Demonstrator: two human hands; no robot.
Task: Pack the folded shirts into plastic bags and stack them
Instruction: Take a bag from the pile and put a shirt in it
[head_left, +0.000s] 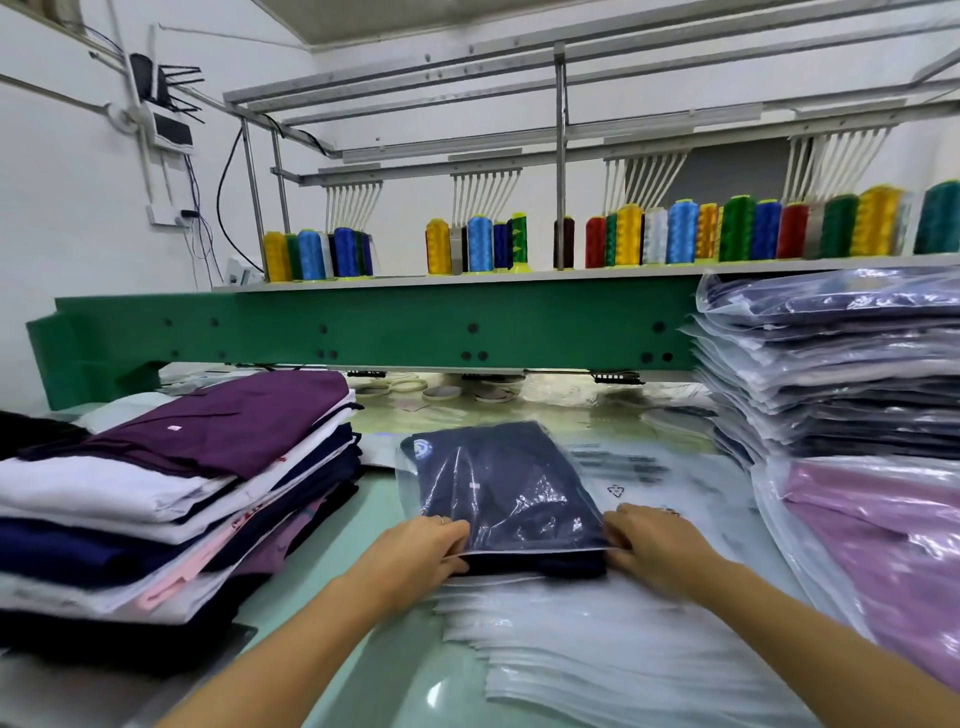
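Observation:
A folded navy shirt (511, 488) with a round blue logo lies mostly inside a clear plastic bag (457, 457) in the middle of the table. Its near edge still sticks out of the bag's mouth. My left hand (423, 551) pinches the bag's mouth at its left corner. At the right corner, my right hand (649, 543) pinches the same edge. Under and in front of the bag lies a sheaf of empty plastic bags (597, 654). A pile of unbagged folded shirts (182, 488), purple on top, stands at the left.
A tall stack of bagged dark shirts (841, 364) rises at the right, with a bagged pink shirt (883, 551) in front of it. Behind the table runs a green embroidery machine beam (363, 327) topped with coloured thread cones (680, 234). The pale green table (374, 519) shows between the piles.

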